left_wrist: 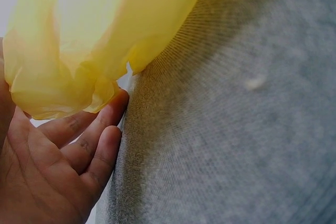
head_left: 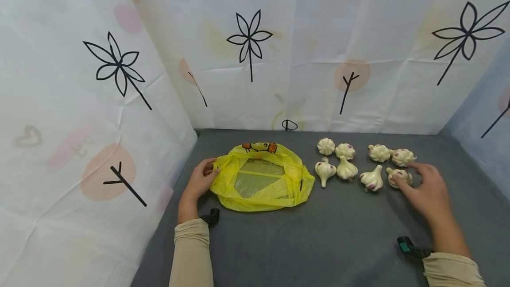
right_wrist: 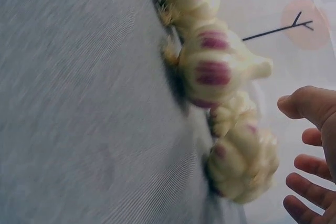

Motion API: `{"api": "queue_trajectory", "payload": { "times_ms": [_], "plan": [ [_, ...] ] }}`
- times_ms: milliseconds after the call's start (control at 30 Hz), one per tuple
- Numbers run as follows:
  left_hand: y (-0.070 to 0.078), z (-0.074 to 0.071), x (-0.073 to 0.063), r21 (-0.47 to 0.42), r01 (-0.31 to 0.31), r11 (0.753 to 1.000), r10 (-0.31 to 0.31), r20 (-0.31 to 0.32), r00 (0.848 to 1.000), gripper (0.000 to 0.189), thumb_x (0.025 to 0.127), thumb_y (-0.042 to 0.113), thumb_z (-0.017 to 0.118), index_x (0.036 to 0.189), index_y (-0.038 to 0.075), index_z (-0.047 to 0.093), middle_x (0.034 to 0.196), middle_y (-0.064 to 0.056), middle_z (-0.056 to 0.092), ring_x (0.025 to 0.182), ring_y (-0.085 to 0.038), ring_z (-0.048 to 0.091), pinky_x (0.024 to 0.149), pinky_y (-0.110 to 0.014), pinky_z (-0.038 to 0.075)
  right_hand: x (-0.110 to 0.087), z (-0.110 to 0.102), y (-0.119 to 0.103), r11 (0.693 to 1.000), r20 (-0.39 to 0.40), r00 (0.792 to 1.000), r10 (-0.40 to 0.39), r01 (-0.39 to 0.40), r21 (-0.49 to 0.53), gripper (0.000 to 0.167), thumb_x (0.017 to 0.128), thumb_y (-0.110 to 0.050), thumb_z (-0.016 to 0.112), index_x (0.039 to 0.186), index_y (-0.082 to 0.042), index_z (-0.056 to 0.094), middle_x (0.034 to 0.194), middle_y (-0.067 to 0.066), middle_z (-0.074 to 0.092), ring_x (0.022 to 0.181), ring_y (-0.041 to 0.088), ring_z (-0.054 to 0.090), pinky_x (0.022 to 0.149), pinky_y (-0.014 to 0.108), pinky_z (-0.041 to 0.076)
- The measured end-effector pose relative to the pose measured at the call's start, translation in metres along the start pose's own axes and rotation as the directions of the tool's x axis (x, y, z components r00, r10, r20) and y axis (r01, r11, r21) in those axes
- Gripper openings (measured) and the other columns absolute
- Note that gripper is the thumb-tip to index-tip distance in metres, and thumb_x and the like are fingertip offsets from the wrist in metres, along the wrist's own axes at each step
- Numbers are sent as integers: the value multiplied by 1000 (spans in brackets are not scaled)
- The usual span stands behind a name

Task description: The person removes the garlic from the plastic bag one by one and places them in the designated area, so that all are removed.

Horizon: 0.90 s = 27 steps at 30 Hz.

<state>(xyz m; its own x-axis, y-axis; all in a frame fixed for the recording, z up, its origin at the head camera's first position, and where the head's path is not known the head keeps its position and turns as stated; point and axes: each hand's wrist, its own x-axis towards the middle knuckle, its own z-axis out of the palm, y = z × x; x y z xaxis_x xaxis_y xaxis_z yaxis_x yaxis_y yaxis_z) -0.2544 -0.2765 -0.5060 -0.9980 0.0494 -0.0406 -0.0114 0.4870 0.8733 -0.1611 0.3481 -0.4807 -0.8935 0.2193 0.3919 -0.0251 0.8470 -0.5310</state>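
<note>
A yellow plastic bag lies on the grey table with its mouth spread wide, showing a see-through base. At its left side my left hand pinches the rim. In the left wrist view the bag's crumpled edge sits between thumb and fingers, the other fingers loosely bent. My right hand is at the rightmost garlic bulb, thumb and fingers spread on either side. In the right wrist view the open right hand stands apart from the garlic bulbs, holding nothing.
More garlic bulbs stand between bag and right hand: a left cluster with one bulb nearest the bag, and a right cluster with a bulb in front. A patterned white cloth hangs behind the grey table.
</note>
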Motion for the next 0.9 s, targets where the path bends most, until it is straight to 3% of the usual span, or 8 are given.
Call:
{"api": "queue_trajectory", "payload": {
  "times_ms": [267,433,633,767,900],
  "plan": [
    [1,1,-1,-2,-5,1000,5,8,1000,52,110,26,62,158,13,48,151,-23,54,137,-42,56,113,-59,49,11,-5,-25,998,52,998,-20,17,55,54,100,-27,74,140,6,58,144,37,48,131,61,44,99,77,36],
    [3,2,0,-2,-3,1000,3,11,1000,52,109,27,62,158,14,48,151,-23,54,138,-43,56,113,-60,49,16,-4,-39,997,94,995,-36,30,64,56,101,-29,74,143,5,58,143,35,49,131,60,45,96,76,39],
    [7,3,-1,3,-6,1000,6,15,1000,53,110,27,61,159,14,48,155,-23,50,140,-44,55,112,-61,48,18,-1,-55,992,141,984,-111,101,80,57,99,-27,77,142,5,58,138,34,52,122,56,50,88,74,43],
    [12,3,-1,44,-8,999,8,13,1000,54,109,28,61,159,14,47,162,-23,41,143,-45,50,114,-62,46,21,3,-67,988,154,979,-133,119,99,57,100,-28,77,143,4,58,144,36,50,129,59,47,94,77,40],
    [19,1,-1,136,-31,990,35,-31,999,53,108,25,62,157,9,49,163,-25,34,143,-47,44,115,-66,41,25,8,-79,979,165,973,-161,137,150,55,100,-25,77,142,4,59,150,36,47,136,60,43,99,78,38]
  ]
}}
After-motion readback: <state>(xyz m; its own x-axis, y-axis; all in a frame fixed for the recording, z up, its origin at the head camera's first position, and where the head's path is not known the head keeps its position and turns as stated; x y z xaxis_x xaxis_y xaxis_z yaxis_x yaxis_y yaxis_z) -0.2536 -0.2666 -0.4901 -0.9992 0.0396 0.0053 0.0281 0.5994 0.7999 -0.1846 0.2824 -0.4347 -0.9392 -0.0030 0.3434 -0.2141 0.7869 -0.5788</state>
